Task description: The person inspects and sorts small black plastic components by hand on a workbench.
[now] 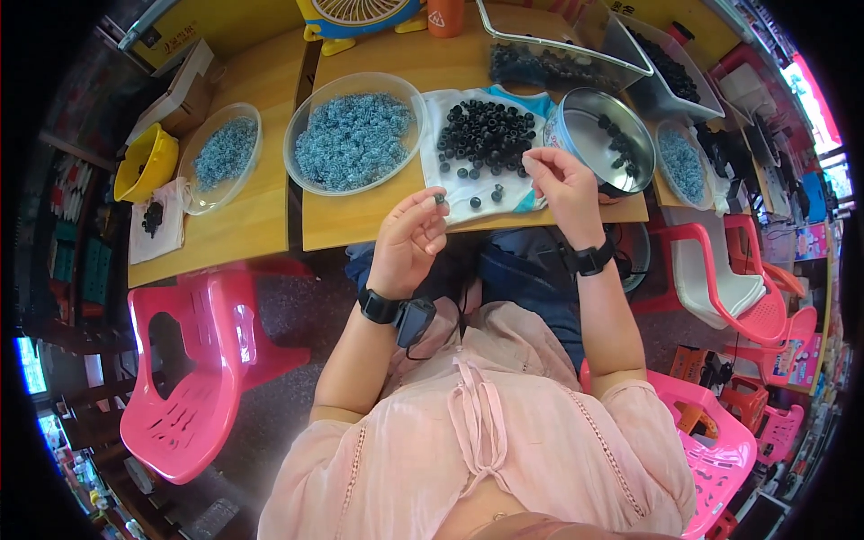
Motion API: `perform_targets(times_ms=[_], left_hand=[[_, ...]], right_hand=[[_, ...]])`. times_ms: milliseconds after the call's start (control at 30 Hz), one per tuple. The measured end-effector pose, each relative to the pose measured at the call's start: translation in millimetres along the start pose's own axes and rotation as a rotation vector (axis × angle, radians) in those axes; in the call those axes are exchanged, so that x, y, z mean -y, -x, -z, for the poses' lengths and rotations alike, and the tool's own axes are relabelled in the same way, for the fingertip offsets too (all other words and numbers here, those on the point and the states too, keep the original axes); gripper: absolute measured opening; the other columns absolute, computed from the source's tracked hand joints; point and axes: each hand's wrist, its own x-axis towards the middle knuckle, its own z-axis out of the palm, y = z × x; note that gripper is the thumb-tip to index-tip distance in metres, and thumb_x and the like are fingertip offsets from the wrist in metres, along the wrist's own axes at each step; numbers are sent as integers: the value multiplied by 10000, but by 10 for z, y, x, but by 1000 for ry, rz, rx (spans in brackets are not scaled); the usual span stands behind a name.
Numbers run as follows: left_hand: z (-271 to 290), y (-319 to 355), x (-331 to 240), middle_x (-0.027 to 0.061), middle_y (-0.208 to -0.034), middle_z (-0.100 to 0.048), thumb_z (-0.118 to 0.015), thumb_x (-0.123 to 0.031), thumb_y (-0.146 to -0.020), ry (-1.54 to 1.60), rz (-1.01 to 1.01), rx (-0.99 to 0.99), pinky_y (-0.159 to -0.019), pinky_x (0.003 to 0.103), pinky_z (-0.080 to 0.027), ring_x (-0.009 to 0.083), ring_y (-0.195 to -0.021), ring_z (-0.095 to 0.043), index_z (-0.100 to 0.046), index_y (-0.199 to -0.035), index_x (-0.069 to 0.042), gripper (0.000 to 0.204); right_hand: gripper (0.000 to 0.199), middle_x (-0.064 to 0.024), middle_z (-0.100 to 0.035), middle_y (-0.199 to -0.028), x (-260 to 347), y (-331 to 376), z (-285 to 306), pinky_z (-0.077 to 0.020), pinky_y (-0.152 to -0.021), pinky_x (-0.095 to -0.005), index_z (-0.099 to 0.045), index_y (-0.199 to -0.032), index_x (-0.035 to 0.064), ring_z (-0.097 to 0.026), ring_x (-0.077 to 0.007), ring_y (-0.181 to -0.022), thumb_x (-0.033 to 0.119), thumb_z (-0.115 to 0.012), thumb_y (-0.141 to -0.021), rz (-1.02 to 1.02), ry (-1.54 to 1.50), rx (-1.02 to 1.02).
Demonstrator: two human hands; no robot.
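My left hand (409,238) is just off the table's front edge, thumb and forefinger pinching a small dark round piece (439,199). My right hand (567,184) is closed in a pinch beside the heap of black bead-like pieces (486,133); whether something sits between its fingertips is too small to tell. The heap lies on a white and blue cloth (441,209), with a few loose pieces near its front. Left of the cloth stands a clear round tub (290,148) full of small blue-grey pieces. A round metal tin (583,135) on the right holds some black pieces.
Clear bins (576,56) of black pieces stand at the back right. A second tub of blue-grey pieces (225,148) and a yellow container (147,162) are at left. Pink plastic chairs (193,360) flank me. A small yellow and blue fan (360,18) stands at the back.
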Motion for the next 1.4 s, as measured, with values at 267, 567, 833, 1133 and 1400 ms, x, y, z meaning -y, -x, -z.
perform_targets(times_ms=[267,567,833,1133,1400], left_hand=[[-58,11,93,46,-923,-615,-591,-119,-948,-99,-10,-37,-536,202,-381,60,-648,-447,-586,-1170,-6,249],[-86,9,96,50,-929,-616,-613,-123,-940,-159,-32,-74,-530,209,-395,54,-639,-460,-598,-1161,-12,248],[-87,16,126,41,-952,-615,-589,-118,-959,-222,-67,-63,-536,204,-394,52,-655,-459,-588,-1190,-14,254],[-212,97,144,43,-943,-642,-615,-104,-947,-325,-137,-33,-535,215,-428,49,-629,-487,-605,-1177,-12,248],[-256,168,144,26,-916,-624,-613,-68,-942,-444,-219,45,-537,217,-433,56,-654,-506,-603,-1189,-10,253]], right_hand=[[118,-132,-645,-863,-230,-13,-75,-517,-729,-371,-689,-916,34,-644,-310,-793,67,-632,-818,381,620,179],[178,-114,-627,-880,-170,-17,-104,-511,-713,-330,-687,-973,27,-638,-252,-772,94,-667,-809,247,593,241],[131,-126,-633,-876,-258,-52,-132,-507,-766,-365,-676,-931,35,-628,-284,-865,114,-663,-827,373,710,181],[144,-32,-673,-855,223,240,-234,-519,-671,-207,-660,-1006,-19,-631,-71,-750,61,-672,-886,-156,-218,369],[161,-48,-683,-864,272,325,-295,-523,-645,-217,-666,-989,-12,-647,-97,-726,93,-711,-875,-262,-461,431]])
